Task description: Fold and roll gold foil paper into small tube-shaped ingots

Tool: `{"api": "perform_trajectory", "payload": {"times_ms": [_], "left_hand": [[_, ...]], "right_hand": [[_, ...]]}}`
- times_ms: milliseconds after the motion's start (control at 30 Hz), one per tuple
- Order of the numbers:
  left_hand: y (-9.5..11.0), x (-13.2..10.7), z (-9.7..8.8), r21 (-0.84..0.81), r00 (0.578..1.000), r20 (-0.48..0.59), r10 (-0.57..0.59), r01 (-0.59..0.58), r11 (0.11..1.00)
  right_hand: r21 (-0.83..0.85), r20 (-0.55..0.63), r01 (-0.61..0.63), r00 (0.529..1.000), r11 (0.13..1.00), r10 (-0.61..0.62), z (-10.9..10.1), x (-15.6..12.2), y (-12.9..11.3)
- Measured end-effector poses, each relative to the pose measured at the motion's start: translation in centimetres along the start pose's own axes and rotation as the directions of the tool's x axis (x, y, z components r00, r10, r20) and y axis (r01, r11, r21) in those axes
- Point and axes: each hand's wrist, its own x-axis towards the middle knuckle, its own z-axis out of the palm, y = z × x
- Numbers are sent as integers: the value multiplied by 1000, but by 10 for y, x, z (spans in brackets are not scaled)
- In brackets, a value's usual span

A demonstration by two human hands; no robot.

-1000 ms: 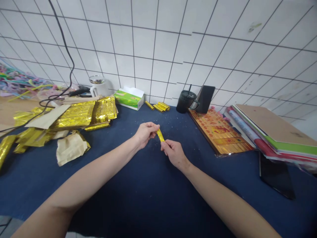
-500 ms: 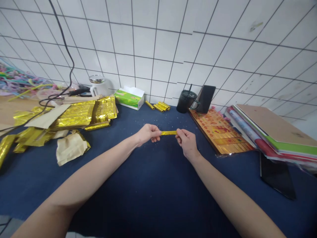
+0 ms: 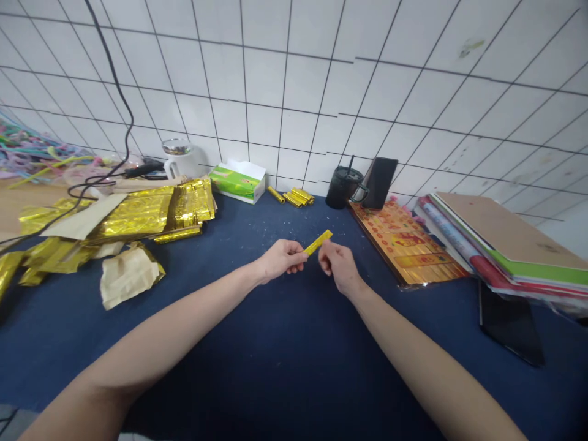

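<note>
So the gold strip (image 3: 320,241) was stretched level between both hands half a second ago; now it's been tipped up and is pinched at its lower end by the left hand (image 3: 282,258) only, it seems, over the blue cloth (image 3: 285,355). The right hand (image 3: 340,263) is held just beside it, fingers curled; whether the strip's being touched can't really be told. Both forearms are angled inward.

- Strip (image 3: 318,242): clock centre
- Foil pile (image 3: 138,214): 9 o'clock
- Tissue box (image 3: 236,182): 11 o'clock
- Rolls (image 3: 298,197): 12 o'clock
- Mug (image 3: 342,187): 1 o'clock
- Packet (image 3: 408,245): 3 o'clock, folders (image 3: 509,236) beyond
</note>
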Motion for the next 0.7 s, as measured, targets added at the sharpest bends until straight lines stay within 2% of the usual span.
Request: {"api": "perform_trajectory", "payload": {"times_ms": [67,133,400,467,600,700], "left_hand": [[0,-2,6,-15,1000,10,0,0,1000],[0,-4,9,-17,999,36,0,1,1000],[0,-6,9,-31,989,147,26,-22,999],[-1,-5,9,-57,989,146,31,-23,998],[-2,-4,9,-106,990,137,24,-10,994],[-1,-4,9,-116,990,137,21,-5,993]], "right_hand": [[-34,112,-40,993,999,43,5,-5,-1],[-25,171,-66,983,998,69,10,-9,-1],[39,182,-80,981,996,72,12,-12,-1],[48,147,-79,987,996,71,10,-10,-1],[85,-13,-66,998,994,67,7,-6,-3],[88,-26,-49,998,995,51,6,-5,-6]]}}
